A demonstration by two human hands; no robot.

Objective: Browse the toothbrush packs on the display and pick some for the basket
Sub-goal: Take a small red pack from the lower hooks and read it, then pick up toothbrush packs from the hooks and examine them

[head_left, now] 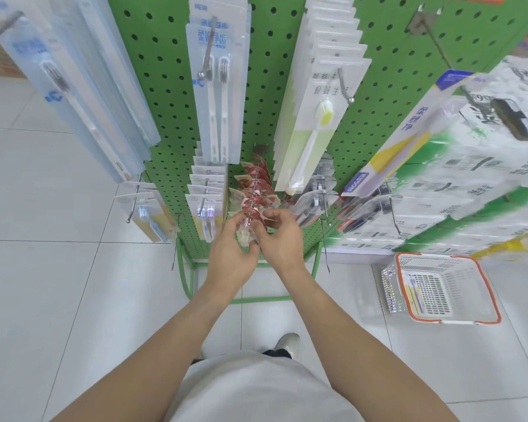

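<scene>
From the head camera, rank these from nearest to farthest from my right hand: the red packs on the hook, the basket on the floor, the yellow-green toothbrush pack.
From the right hand:
1. Red packs, at the fingertips, low in the middle of the display.
2. Yellow-green toothbrush pack, hanging higher, slightly to the right.
3. Basket, on the floor far to the right.

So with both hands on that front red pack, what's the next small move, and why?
Probably slide the front red pack forward off its hook. Both the left hand and right hand pinch it at the hook's tip, and the basket on the floor already holds one pack.
</scene>
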